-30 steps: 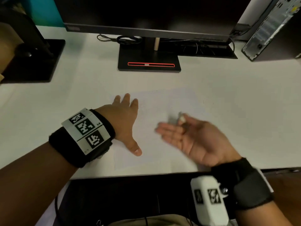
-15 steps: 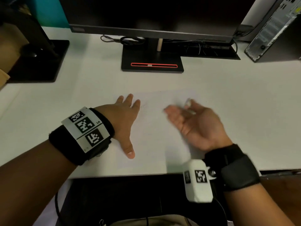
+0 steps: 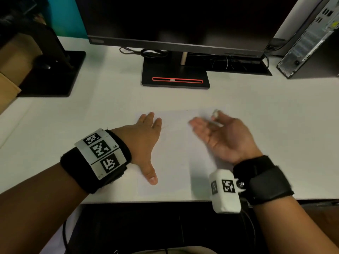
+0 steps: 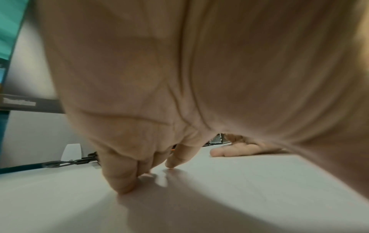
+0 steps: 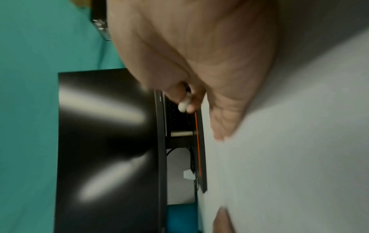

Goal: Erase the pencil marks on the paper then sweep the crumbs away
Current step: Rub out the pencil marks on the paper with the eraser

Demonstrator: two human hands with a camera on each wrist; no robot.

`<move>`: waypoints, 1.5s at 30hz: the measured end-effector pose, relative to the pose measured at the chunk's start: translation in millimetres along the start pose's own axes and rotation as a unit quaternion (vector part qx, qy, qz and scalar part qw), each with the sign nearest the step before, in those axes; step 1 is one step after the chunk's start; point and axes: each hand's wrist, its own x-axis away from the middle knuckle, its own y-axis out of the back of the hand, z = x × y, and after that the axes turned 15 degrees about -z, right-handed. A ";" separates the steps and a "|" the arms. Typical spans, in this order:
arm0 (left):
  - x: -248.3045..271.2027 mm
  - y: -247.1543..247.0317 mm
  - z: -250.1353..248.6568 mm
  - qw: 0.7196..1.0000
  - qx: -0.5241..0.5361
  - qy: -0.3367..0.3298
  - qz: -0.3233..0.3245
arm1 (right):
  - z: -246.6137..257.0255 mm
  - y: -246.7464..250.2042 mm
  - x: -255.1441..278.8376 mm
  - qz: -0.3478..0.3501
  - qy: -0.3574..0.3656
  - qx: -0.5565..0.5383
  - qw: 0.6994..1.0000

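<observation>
A white bench (image 3: 256, 125) carries a dark monitor (image 3: 174, 19) at its far edge, on a black stand base (image 3: 175, 74) with an orange-red strip. A computer tower (image 3: 311, 37) stands at the far right corner; teal wall (image 3: 62, 15), perhaps a partition, rises behind.

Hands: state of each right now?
Left hand: open, flat, pressing the paper.
Right hand: edge-on over the paper, pinching a small white eraser.

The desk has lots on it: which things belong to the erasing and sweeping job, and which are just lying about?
Part of the job:
- paper
- eraser, pinched in the right hand
- left hand, pressing flat on the paper

Just lying about:
- monitor and stand
- cables
- computer tower
- cardboard box
</observation>
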 end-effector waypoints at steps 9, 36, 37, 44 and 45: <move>-1.1 -3.2 -9.4 1.000 -0.017 -0.014 0.001 | -40.7 -16.6 24.7 0.135 -0.079 0.253 0.955; 3.8 -7.1 -5.2 0.999 -0.023 0.029 0.006 | 11.0 -26.7 -14.1 0.042 0.070 -0.047 0.996; 3.1 -6.8 -5.8 0.999 -0.026 0.029 0.007 | 2.3 -29.5 -9.7 0.077 0.030 0.016 0.996; 2.1 -8.7 -4.2 0.999 -0.028 0.020 0.003 | 16.7 -27.4 -28.9 0.020 0.013 0.068 0.997; 3.0 -8.1 -4.1 1.000 -0.024 0.019 0.004 | 24.9 -27.0 -31.4 -0.032 0.063 0.031 0.997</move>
